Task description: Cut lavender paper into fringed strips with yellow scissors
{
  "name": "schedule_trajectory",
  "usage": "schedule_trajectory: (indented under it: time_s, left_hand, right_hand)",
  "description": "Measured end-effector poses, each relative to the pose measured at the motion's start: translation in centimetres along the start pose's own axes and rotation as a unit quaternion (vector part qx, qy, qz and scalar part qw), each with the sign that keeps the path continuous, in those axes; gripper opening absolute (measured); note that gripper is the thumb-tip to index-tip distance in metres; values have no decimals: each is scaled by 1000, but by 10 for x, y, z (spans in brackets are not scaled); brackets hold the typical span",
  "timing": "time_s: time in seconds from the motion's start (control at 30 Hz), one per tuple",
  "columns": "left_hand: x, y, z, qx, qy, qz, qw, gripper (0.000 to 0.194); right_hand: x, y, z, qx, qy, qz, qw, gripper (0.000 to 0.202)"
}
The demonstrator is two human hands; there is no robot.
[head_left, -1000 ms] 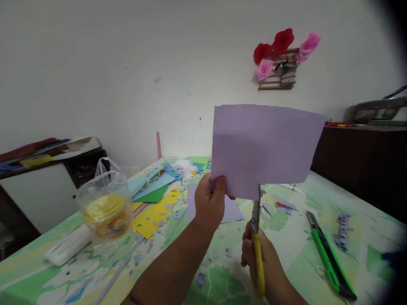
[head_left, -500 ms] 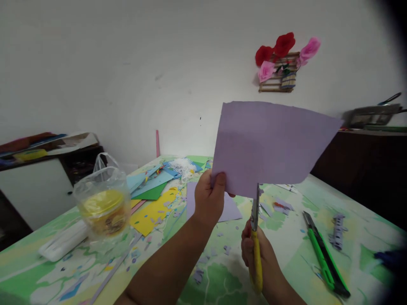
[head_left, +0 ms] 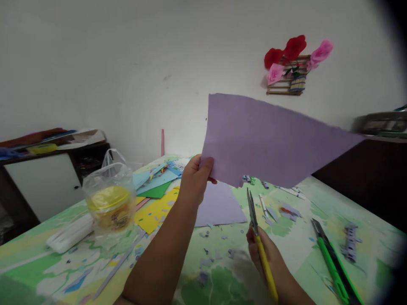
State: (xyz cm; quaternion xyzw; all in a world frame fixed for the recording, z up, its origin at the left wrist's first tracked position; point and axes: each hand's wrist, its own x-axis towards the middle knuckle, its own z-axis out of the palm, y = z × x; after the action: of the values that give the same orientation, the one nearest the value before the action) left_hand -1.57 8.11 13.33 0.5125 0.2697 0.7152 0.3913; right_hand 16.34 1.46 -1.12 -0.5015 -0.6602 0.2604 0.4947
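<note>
My left hand (head_left: 194, 182) pinches the lower left corner of a large purple paper sheet (head_left: 260, 144), thumb in front. The sheet is held up above the table, with a ragged notch in its bottom edge. My right hand (head_left: 265, 254) is closed round the yellow handles of a pair of scissors (head_left: 254, 216). The blades point up, slightly parted, just below the notch and apart from the paper. Under the left hand lies another purple sheet (head_left: 222, 207), and small purple scraps (head_left: 206, 260) are scattered on the table beneath.
A green utility knife (head_left: 332, 262) lies at the right, beside a cut purple paper strip (head_left: 350, 243). On the left stands a plastic bag holding a yellow-lidded tub (head_left: 111, 203), near a white object (head_left: 71, 233). Yellow paper (head_left: 155, 216) and green paper (head_left: 155, 190) lie behind.
The scissors have come away from the sheet's bottom edge and dropped a little lower. My left hand has moved the sheet left and tilted it, its right end lower. The view has shifted slightly.
</note>
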Motion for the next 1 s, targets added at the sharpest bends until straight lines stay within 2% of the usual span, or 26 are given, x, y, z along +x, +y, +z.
schedule_trajectory:
  time_s: [0.17,0.33,0.5,0.57,0.77,1.0]
  left_hand:
    - [12,14,-19,77,-31,-65,994,22]
    - [17,12,-25,138,-36,-79,987,12]
    - [19,7,-28,331,-17,-50,942,6]
    - [18,6,-28,363,-26,-61,929,9]
    - [15,6,-25,334,-47,-71,939,17]
    - [14,0,-18,269,-19,-37,962,15]
  right_hand:
    - [14,2,-15,-63,-6,37,997,25]
    - [21,6,-22,-97,-40,51,993,27]
    - [23,10,-23,-71,-114,34,990,27]
    - [24,14,-23,-51,-135,29,989,31]
    - [24,21,-25,36,-189,43,980,51]
    - [10,1,-25,120,-263,8,957,56]
